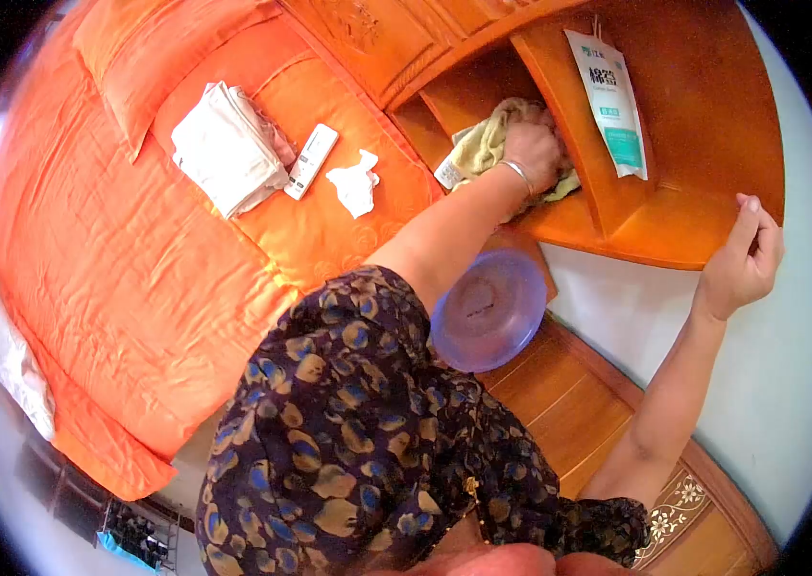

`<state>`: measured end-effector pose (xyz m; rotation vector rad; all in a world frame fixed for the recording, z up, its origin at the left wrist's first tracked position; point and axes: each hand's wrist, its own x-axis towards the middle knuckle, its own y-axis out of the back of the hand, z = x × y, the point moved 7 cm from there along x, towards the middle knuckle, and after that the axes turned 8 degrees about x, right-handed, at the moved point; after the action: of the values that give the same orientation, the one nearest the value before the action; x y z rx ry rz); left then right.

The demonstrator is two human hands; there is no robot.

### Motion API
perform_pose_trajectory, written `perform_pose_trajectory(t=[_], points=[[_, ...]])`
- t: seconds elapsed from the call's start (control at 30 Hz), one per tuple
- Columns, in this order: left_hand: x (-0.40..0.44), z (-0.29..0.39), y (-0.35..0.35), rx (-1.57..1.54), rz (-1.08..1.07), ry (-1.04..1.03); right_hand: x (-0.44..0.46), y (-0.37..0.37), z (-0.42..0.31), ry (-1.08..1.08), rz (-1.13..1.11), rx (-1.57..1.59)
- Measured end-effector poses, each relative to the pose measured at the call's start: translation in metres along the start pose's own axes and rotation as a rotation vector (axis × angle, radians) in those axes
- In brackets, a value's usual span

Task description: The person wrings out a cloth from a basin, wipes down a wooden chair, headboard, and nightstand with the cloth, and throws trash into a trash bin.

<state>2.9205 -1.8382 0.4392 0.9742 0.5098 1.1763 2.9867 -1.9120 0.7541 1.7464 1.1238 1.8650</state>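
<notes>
My left hand (535, 154), with a bracelet at the wrist, presses into a crumpled yellow-green cloth (485, 144) inside a compartment of the wooden shelf unit (675, 226). Its fingers are curled on the cloth and partly hidden in the folds. A white packet or box with print (448, 173) lies at the left edge of the cloth. My right hand (744, 259) is raised by the right front edge of the shelf, fingers curled in with nothing visible in them. Whether it touches the edge, I cannot tell.
A white and green cotton swab packet (609, 106) hangs on the shelf divider. Below the shelf is a purple plastic basin (489, 312). Folded white cloth (226, 149), a white remote control (312, 161) and a crumpled tissue (355, 184) lie on the orange bed (137, 298).
</notes>
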Motion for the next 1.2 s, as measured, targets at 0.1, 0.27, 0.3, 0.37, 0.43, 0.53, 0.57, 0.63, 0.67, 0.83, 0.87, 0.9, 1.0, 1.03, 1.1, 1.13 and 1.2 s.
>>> perform_pose_trajectory(t=[0.1,0.27,0.3,0.37,0.43,0.53,0.57,0.63,0.67,0.83,0.87,0.9,1.0,1.03,1.1,1.13,1.2], points=[[-0.001,-0.039,0.014,0.140,0.340,0.363,-0.002,0.000,-0.001,0.010,-0.015,-0.013],[-0.036,-0.073,0.065,-0.203,0.348,0.367,-0.005,0.001,0.003,-0.084,0.055,0.085],[-0.049,-0.067,0.065,-0.235,0.394,0.279,-0.005,0.000,0.001,-0.062,0.034,0.045],[-0.074,-0.052,0.057,-0.301,0.482,0.100,-0.003,0.000,-0.006,-0.018,-0.007,-0.036],[-0.084,-0.017,0.050,-0.306,0.242,-0.090,-0.004,0.001,-0.002,-0.039,0.011,0.001],[-0.057,0.008,0.039,-0.050,0.122,-0.062,-0.004,0.000,-0.004,-0.068,0.036,0.022],[-0.044,0.014,0.038,0.044,0.048,-0.051,-0.004,0.000,-0.005,-0.077,0.040,0.021],[-0.018,0.027,0.024,-0.005,-0.097,-0.120,-0.005,0.001,0.001,-0.111,0.054,0.060],[-0.004,0.031,0.010,-0.052,-0.073,-0.130,-0.005,0.000,0.004,-0.129,0.068,0.079],[0.014,0.027,-0.027,0.009,-0.116,-0.105,-0.004,-0.001,0.000,-0.047,-0.006,0.089],[0.021,0.015,-0.026,0.053,-0.020,-0.059,-0.003,0.000,-0.001,-0.033,-0.026,0.072],[0.024,0.000,-0.032,0.090,0.067,-0.005,-0.003,0.001,-0.001,-0.037,-0.021,0.064],[0.025,-0.051,0.004,-0.101,0.243,0.171,-0.005,0.000,-0.002,-0.048,0.003,0.057],[0.023,-0.063,0.028,-0.106,0.258,0.222,-0.006,0.000,0.000,-0.060,0.022,0.068],[-0.008,-0.048,0.084,0.318,0.145,0.283,-0.007,-0.003,0.005,-0.083,0.028,0.087],[-0.010,-0.051,0.097,-0.006,-0.212,0.277,-0.007,-0.002,0.008,-0.092,0.025,0.085],[-0.021,-0.061,0.086,-0.344,0.495,0.205,-0.007,0.001,0.011,-0.114,0.025,0.076]])
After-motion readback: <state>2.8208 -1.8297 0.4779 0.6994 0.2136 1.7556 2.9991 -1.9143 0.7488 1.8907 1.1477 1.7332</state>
